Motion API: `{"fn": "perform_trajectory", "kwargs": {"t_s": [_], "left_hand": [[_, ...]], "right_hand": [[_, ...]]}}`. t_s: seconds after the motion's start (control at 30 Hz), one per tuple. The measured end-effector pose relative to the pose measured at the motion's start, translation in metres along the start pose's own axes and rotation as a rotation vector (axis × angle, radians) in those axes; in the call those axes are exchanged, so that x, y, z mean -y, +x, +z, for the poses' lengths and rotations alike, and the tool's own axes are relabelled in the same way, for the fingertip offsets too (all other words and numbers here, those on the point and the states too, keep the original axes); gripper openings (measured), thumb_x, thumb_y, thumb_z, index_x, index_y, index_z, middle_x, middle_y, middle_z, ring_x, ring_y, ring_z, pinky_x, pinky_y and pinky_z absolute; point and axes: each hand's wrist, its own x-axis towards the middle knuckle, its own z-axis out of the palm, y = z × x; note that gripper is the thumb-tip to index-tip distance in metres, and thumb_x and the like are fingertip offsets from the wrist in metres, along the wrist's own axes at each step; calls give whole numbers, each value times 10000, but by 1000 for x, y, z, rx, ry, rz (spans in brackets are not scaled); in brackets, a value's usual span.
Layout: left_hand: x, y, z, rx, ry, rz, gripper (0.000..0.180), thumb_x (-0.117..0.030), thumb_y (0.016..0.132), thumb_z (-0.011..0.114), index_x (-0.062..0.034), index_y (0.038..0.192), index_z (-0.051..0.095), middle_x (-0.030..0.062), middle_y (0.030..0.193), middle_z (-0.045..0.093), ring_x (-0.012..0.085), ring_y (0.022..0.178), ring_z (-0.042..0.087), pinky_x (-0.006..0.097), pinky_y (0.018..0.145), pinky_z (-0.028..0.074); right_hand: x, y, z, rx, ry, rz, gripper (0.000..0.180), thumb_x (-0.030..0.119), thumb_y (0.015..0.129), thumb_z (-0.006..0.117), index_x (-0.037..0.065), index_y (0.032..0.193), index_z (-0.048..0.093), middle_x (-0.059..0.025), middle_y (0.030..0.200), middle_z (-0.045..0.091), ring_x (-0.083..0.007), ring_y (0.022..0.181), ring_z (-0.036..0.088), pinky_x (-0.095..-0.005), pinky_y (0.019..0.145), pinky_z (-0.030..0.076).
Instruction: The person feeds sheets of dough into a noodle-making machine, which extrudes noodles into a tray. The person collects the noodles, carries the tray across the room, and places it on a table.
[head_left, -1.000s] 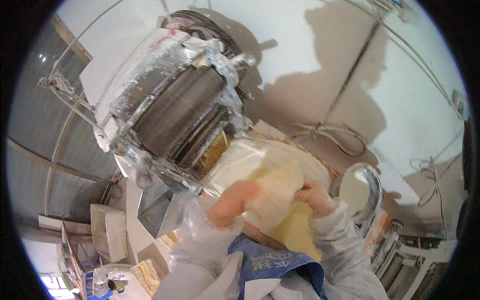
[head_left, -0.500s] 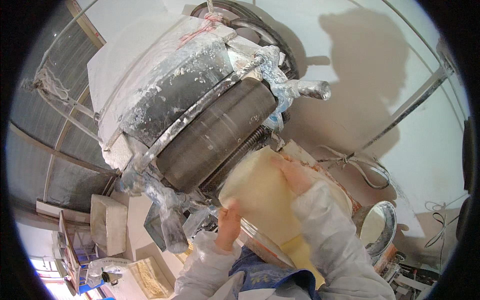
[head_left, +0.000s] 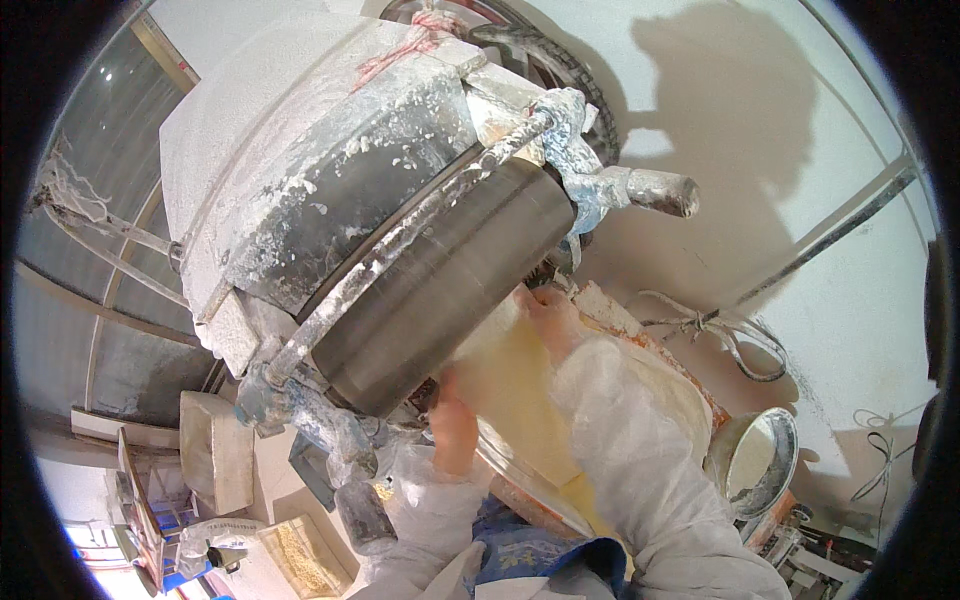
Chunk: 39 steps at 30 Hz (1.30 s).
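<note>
Our left hand (head_left: 453, 432) and right hand (head_left: 551, 322) stand apart at opposite sides of the sheet (head_left: 512, 382), perhaps to keep it spread evenly; blur hides whether either grips it. The sheet lies over the tray (head_left: 531, 489), its far end close to the roller (head_left: 450, 288), its near end by our apron (head_left: 540, 560). Past the tray's right edge sits a bowl (head_left: 786, 447), seemingly placed within our reach.
</note>
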Motion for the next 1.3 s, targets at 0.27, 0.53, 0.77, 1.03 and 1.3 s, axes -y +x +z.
{"fn": "perform_trajectory", "kwargs": {"t_s": [0.27, 0.53, 0.77, 1.03, 1.3], "left_hand": [[15, -150, 49, 327, -434, -406, 278, -152, 831, 473, -57, 1091, 453, 25, 908, 525, 143, 802, 509, 294, 661, 442], [-27, -233, 130, 1136, -22, 354, 209, -161, 796, 497, -25, 938, 567, 144, 877, 574, 282, 838, 543, 339, 704, 439], [-19, -306, 189, 1367, 118, 707, 236, -192, 772, 507, -32, 935, 565, 173, 895, 550, 330, 831, 520, 386, 725, 424], [-4, -319, 182, 1298, 248, 634, 225, -182, 751, 520, -16, 898, 561, 172, 852, 536, 328, 815, 517, 389, 711, 426], [-39, -315, 174, 1035, 222, 740, 353, -186, 748, 526, -22, 1061, 511, 194, 995, 521, 328, 907, 510, 389, 796, 404]], "right_hand": [[-197, -144, -163, -163, 446, 354, 275, 227, 806, 531, 18, 984, 526, -62, 899, 556, -149, 820, 521, -272, 740, 424], [-359, -365, -265, -506, 382, 696, 201, 154, 775, 520, 15, 919, 541, -32, 741, 542, -102, 586, 494, -221, 506, 392], [-410, -406, -245, -326, -102, 620, 371, 201, 726, 577, -40, 1003, 523, -109, 888, 574, -239, 786, 537, -337, 698, 432], [-378, -369, -228, -253, -60, 764, 433, 326, 638, 603, -2, 914, 540, -208, 894, 571, -345, 815, 544, -375, 717, 438], [-340, -341, -227, 42, 18, 527, 288, 177, 703, 593, 0, 924, 542, -78, 726, 560, -154, 649, 531, -285, 547, 418]]}}
